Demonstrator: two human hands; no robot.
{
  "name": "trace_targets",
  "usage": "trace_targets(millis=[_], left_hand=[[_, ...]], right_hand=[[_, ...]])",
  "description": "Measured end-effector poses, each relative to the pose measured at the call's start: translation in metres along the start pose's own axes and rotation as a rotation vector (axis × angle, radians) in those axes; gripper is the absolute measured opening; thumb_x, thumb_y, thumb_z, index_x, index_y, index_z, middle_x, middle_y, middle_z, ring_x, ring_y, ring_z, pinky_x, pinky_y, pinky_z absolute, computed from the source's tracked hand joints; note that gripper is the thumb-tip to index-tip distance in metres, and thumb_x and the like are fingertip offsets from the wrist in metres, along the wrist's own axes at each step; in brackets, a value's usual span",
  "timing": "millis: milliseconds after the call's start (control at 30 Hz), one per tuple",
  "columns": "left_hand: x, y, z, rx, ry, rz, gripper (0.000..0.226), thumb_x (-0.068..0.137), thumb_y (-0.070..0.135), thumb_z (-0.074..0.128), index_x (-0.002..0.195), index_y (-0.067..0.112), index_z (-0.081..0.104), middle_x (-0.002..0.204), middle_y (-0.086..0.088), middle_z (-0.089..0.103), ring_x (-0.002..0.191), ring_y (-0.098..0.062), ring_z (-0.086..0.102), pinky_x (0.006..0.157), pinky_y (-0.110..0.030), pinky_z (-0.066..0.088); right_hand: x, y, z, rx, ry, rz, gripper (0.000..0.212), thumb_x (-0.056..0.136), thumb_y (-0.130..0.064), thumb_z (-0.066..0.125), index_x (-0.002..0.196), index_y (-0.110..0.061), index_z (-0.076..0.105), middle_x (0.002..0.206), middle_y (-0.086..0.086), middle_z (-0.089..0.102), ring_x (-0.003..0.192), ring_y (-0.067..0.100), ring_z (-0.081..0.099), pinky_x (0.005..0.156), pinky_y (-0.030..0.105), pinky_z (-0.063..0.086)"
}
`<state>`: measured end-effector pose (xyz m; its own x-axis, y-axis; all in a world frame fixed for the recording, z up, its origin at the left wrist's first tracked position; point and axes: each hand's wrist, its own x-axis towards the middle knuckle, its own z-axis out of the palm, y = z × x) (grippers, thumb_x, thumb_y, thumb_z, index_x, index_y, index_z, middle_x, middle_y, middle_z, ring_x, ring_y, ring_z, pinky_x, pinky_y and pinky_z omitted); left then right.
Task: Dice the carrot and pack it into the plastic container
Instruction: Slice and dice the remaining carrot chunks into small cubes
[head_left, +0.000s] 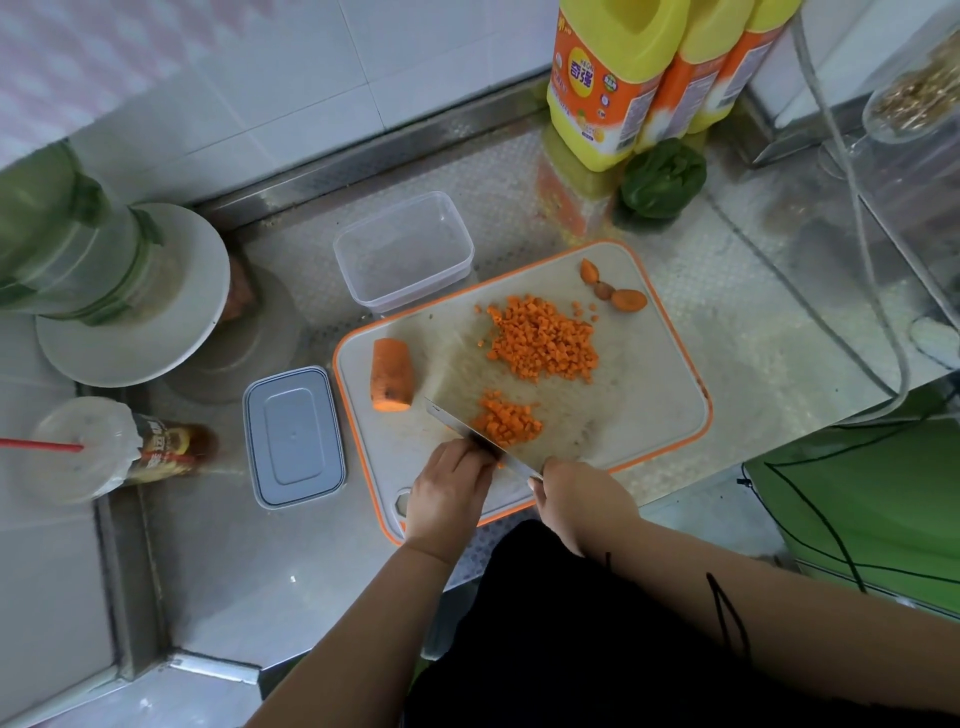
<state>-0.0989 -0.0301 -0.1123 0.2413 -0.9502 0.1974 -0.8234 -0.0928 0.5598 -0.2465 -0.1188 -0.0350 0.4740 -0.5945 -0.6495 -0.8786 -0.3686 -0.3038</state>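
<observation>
- We counted two heaps of diced carrot on the cutting board (649, 395): a large heap (543, 340) near the middle and a small heap (506, 422) nearer us, lying against the knife (470, 434).
- One uncut carrot chunk (392, 375) lay at the board's left side, apart from both heaps.
- Three trimmed end scraps (613, 288) sat together at the board's far right corner.
- One clear plastic container (404, 252) stood just beyond the board's far edge, with nothing inside it that we could see.
- Its one lid (294, 436) lay flat on the counter, just left of the board.
- Our right hand (582, 499) was curled round the knife's handle; the blade angled across the board's near left part.
- Our left hand (447, 493) rested at the blade's near side, fingers bent down toward it; we could not tell whether they gripped anything.
- Three yellow bottles (618, 78) stood in a row at the back, one green leafy vegetable (662, 179) just in front of them.
- One cup with a red straw (78, 447) stood far left.
</observation>
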Motion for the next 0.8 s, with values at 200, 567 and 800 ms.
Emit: trace_targets(millis=[200,567,800], left_hand=[[-0.003,0.002,-0.006,0.012,0.02,0.008,0.023,0.095,0.016,0.052,0.091,0.007,0.073,0.092,-0.006,0.067,0.084,-0.021,0.064,0.073,-0.031,0.055],[-0.005,-0.001,-0.007,0.114,0.076,-0.053,0.02,0.092,0.017,0.057,0.084,0.008,0.073,0.083,-0.004,0.067,0.079,-0.025,0.063,0.063,-0.036,0.056],[-0.006,-0.004,-0.004,0.098,0.074,-0.089,0.021,0.091,0.02,0.058,0.086,0.009,0.075,0.085,-0.002,0.069,0.081,-0.023,0.064,0.066,-0.033,0.057]], right_hand=[[0.005,0.011,-0.014,0.179,-0.025,0.012,0.038,0.101,-0.037,0.039,0.07,-0.014,0.041,0.071,0.004,0.052,0.077,0.028,0.055,0.056,0.032,0.031],[-0.006,0.01,-0.009,0.055,-0.046,-0.037,0.026,0.101,-0.036,0.035,0.088,-0.016,0.045,0.096,0.011,0.062,0.09,0.029,0.06,0.064,0.03,0.037],[0.0,0.002,-0.003,0.004,-0.073,-0.038,0.033,0.103,-0.035,0.033,0.1,-0.009,0.054,0.098,0.012,0.064,0.091,0.029,0.061,0.066,0.029,0.038]])
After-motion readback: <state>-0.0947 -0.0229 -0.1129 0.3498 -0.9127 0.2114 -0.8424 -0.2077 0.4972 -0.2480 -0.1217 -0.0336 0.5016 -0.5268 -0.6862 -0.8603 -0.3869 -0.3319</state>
